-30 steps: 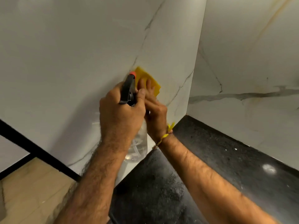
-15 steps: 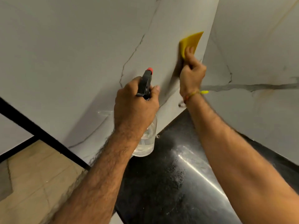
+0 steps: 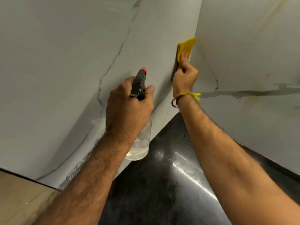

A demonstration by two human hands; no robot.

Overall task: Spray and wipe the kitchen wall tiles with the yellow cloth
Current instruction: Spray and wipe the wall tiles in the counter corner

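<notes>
Right hand (image 3: 185, 75) presses the yellow cloth (image 3: 186, 46) on the wall tiles (image 3: 65, 62) at 1 o'clock, by the corner. Left hand (image 3: 128, 108) grips the spray bottle (image 3: 139, 143), centre. Wiping mid-course; extent cleaned not discernible.

No writing, label, brand or number can be read anywhere here. The clear spray bottle (image 3: 142, 143) carries no legible label, and the marbled wall tiles (image 3: 65, 62) bear only grey veins.

Right hand (image 3: 185, 77) presses yellow cloth (image 3: 186, 46) on wall tiles (image 3: 65, 62); left hand (image 3: 128, 108) grips spray bottle (image 3: 141, 143).
</notes>
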